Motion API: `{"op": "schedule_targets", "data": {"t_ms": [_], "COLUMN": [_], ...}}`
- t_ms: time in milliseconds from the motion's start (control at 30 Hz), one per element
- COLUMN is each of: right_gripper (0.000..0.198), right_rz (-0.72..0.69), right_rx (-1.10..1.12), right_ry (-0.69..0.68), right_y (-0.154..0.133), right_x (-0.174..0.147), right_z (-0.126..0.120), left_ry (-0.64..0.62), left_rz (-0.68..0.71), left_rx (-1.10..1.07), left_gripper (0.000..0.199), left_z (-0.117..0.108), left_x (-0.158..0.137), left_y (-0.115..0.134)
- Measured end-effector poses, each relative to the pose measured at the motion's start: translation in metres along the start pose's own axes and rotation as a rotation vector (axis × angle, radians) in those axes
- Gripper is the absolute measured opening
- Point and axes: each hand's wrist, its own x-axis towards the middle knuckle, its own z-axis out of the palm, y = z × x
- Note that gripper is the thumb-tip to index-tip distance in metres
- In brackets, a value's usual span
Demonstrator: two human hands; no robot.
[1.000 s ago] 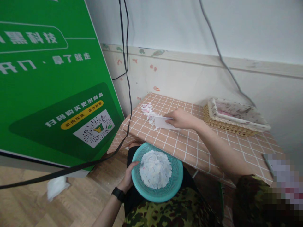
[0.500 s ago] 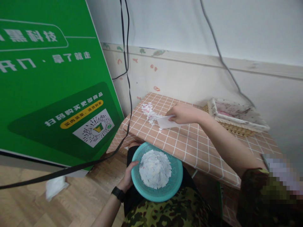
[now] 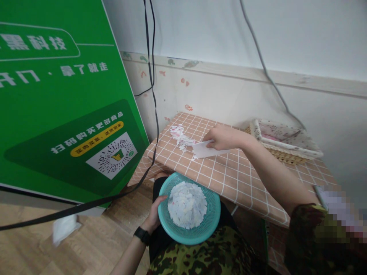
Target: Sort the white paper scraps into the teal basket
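My left hand (image 3: 155,212) grips the left rim of a turquoise plastic basket (image 3: 212,214) on my lap. A mound of torn white paper scraps (image 3: 187,204) sits in its middle. Over the table, my right hand (image 3: 222,137) pinches a white sheet of paper or card (image 3: 205,149), tilted with its lower edge at the tabletop. Just left of that sheet, a loose trail of white and pinkish paper scraps (image 3: 180,137) lies on the cloth. My left fingers are partly hidden under the basket.
A checked brown cloth covers the table (image 3: 220,175). At its right end stands a lined wicker basket (image 3: 286,143). A green panel (image 3: 71,95) with a QR code rises at left, and a black cable (image 3: 155,114) hangs before it. A white bag (image 3: 65,228) lies on the floor.
The right hand and its sheet show almost no shift against the table, at most slightly to the right. The whole view has moved a little. The left hand keeps its hold on the turquoise basket.
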Motion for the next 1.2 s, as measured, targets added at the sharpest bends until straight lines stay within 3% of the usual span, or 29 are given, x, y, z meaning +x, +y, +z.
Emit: {"op": "schedule_targets", "data": {"t_ms": [333, 633, 800, 933, 1067, 1200], "right_gripper": [0.018, 0.016, 0.016, 0.020, 0.022, 0.025], "right_rz": [0.008, 0.057, 0.152, 0.325, 0.455, 0.585], "right_rx": [0.008, 0.008, -0.002, 0.079, 0.224, 0.245], "right_ry": [0.069, 0.001, 0.113, 0.289, 0.352, 0.410], "right_y": [0.000, 0.007, 0.014, -0.010, -0.038, -0.035], "right_x": [0.002, -0.007, -0.024, -0.042, -0.052, -0.055], "right_z": [0.001, 0.004, 0.004, 0.030, 0.070, 0.092], "left_ry": [0.015, 0.005, -0.039, -0.030, -0.015, -0.016], "left_rz": [-0.031, -0.037, -0.035, -0.009, -0.017, -0.029], "left_rx": [-0.019, -0.003, -0.001, 0.006, -0.002, -0.014], "left_gripper": [0.026, 0.026, 0.029, 0.026, 0.024, 0.022], "left_z": [0.000, -0.005, -0.007, -0.004, -0.002, -0.001], "left_x": [0.000, 0.004, 0.003, 0.002, 0.001, 0.000], "left_y": [0.000, -0.002, -0.003, -0.001, 0.001, 0.002]}}
